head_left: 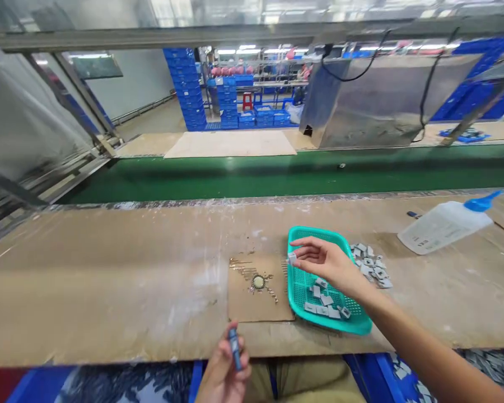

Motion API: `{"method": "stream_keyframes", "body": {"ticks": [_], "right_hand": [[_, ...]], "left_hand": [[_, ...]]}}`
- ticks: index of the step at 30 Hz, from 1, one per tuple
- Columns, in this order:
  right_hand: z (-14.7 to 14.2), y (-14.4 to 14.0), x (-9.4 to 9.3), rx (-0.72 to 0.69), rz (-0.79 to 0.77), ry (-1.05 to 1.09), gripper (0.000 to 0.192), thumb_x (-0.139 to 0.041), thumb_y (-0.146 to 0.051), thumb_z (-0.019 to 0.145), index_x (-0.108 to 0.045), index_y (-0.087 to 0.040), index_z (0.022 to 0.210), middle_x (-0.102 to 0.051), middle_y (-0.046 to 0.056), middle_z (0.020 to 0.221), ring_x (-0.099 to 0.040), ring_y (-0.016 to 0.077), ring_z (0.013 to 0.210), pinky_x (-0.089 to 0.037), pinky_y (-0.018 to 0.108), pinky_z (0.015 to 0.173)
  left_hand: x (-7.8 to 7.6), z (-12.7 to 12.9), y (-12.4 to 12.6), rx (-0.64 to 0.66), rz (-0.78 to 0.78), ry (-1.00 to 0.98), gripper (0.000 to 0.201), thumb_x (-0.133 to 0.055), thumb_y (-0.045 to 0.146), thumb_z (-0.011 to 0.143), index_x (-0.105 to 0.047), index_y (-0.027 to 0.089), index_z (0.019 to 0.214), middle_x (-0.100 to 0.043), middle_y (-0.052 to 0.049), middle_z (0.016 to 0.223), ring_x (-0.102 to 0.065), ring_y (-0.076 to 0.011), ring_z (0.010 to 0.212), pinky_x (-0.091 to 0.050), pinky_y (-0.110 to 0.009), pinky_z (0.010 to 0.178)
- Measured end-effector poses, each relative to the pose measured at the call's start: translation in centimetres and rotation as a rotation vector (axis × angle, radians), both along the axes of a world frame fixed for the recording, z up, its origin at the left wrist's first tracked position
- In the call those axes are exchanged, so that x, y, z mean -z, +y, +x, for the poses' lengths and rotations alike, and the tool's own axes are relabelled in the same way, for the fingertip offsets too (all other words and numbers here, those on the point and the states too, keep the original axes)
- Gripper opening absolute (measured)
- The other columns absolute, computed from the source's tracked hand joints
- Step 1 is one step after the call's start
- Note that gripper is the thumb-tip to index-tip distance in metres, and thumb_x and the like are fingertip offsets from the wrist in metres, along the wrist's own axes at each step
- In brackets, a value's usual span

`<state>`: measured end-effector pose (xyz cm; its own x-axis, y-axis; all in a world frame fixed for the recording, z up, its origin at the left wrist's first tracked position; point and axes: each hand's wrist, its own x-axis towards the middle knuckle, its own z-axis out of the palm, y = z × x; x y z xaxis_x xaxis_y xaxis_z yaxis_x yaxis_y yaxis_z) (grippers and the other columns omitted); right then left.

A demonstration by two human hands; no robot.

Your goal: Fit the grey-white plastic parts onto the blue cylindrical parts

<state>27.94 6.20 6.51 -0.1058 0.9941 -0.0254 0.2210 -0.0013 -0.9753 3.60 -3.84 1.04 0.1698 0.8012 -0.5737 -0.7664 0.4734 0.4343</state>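
Grey small square part [292,258] pinched by right hand [325,266] above teal mesh tray [302,238]; left hand [224,372] grips slim blue pen-like tool [234,348]. Best keep pinch light, part level.

green conveyor belt [277,173] beyond fingers; white squeeze bottle [443,225] far right of them; stacked blue crates [189,89] far behind

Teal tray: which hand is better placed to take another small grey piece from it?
Right, probably. The right hand hovers over the teal tray pinching one grey piece; the left hand holds a blue tool near the body.
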Motion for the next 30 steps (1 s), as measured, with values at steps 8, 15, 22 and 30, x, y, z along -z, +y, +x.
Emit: {"method": "stream_keyframes", "body": {"ticks": [8, 15, 22, 30], "right_hand": [[-5.0, 1.2, 2.4, -0.359, 0.275, -0.495, 0.018, -0.051, -0.02, 0.081, -0.049, -0.02, 0.099, -0.064, 0.008, 0.1, -0.063, 0.0186, 0.094, -0.052, 0.033, 0.077], [-5.4, 1.4, 4.3, -0.435, 0.244, -0.554, 0.015, -0.049, -0.02, 0.082, -0.047, -0.021, 0.097, -0.065, 0.007, 0.099, -0.064, 0.018, 0.093, -0.052, 0.032, 0.079], [-5.4, 1.2, 3.1, -0.366, 0.207, -0.502, 0.017, -0.054, -0.025, 0.081, -0.052, -0.021, 0.097, -0.066, 0.007, 0.097, -0.064, 0.02, 0.091, -0.052, 0.034, 0.078], [-4.7, -0.6, -1.5, -0.12, -0.164, 0.022, 0.038, -0.07, -0.034, 0.068, -0.053, -0.019, 0.098, -0.069, 0.007, 0.086, -0.066, 0.0201, 0.082, -0.052, 0.03, 0.073]], "left_hand": [[-0.5, 2.0, 0.4, -0.009, -0.086, 0.037, 0.052, -0.086, 0.03, 0.045, -0.068, 0.019, 0.093, -0.055, -0.001, 0.071, -0.054, -0.0096, 0.058, -0.045, -0.015, 0.044], [0.5, 0.9, -0.3, 0.003, 0.017, 0.08, 0.045, -0.078, 0.026, 0.064, -0.063, 0.015, 0.105, -0.059, -0.007, 0.086, -0.057, -0.013, 0.07, -0.054, -0.024, 0.064], [0.2, 0.9, 0.4, -0.016, -0.027, 0.055, 0.041, -0.079, 0.021, 0.061, -0.064, 0.01, 0.098, -0.06, -0.007, 0.079, -0.058, -0.0142, 0.069, -0.055, -0.026, 0.066], [-1.6, 3.4, 2.2, -0.049, 0.052, -0.049, 0.027, -0.08, 0.02, 0.06, -0.065, 0.008, 0.078, -0.062, -0.007, 0.072, -0.059, -0.0127, 0.067, -0.054, -0.02, 0.063]]}}
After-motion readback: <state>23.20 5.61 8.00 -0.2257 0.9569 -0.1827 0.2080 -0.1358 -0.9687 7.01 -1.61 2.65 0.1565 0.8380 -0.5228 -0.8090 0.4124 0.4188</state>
